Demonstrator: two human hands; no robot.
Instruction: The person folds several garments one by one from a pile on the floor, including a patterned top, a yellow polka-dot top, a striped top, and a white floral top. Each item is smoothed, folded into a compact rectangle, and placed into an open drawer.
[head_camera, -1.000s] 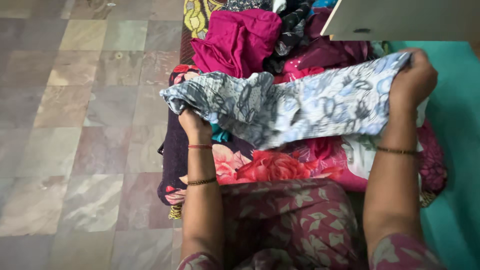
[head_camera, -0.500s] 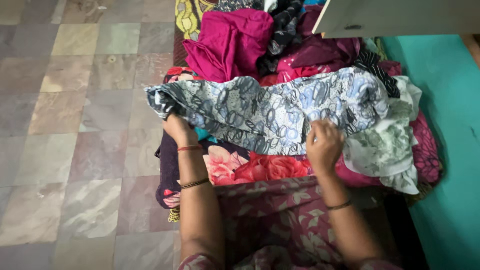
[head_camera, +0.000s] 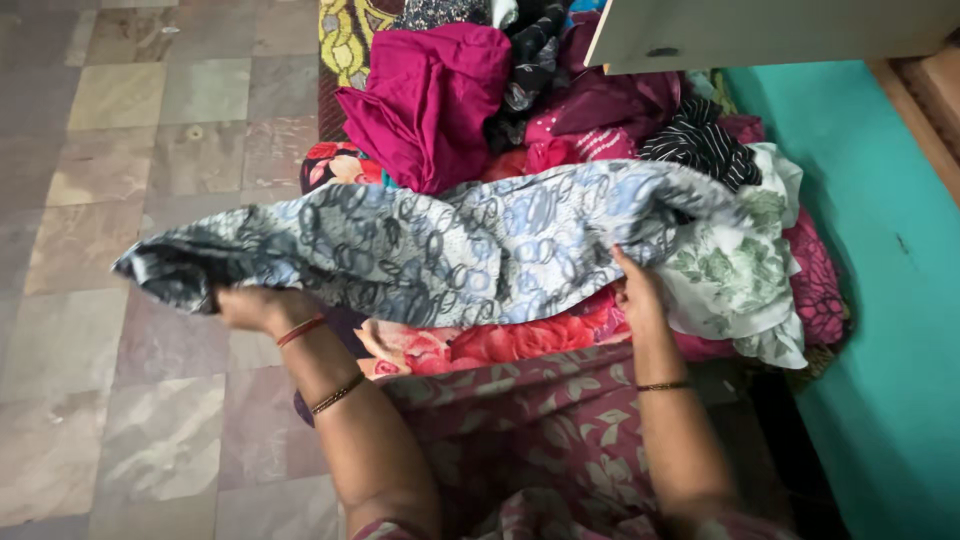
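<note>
A blue-grey patterned cloth (head_camera: 440, 250) is stretched out across a pile of clothes. My left hand (head_camera: 255, 305) grips its left end, pulled out over the floor tiles. My right hand (head_camera: 635, 290) holds the cloth's lower edge near its right part, fingers tucked under the fabric. Under the cloth lies a red floral fabric (head_camera: 500, 340). A white cloth with a green leaf print (head_camera: 745, 275) lies just right of my right hand. My lap is covered by a maroon floral garment (head_camera: 540, 430).
A magenta garment (head_camera: 425, 100), dark purple clothes (head_camera: 620, 100) and a black-and-white striped piece (head_camera: 700, 145) are heaped behind. A teal surface (head_camera: 880, 300) runs along the right. A pale board (head_camera: 780, 30) juts over the pile at the top. Stone tiles (head_camera: 120, 200) cover the left.
My left hand has pulled the cloth's end out to the left over the tiles. My right hand let go of the far right corner and moved in to the cloth's lower edge.
</note>
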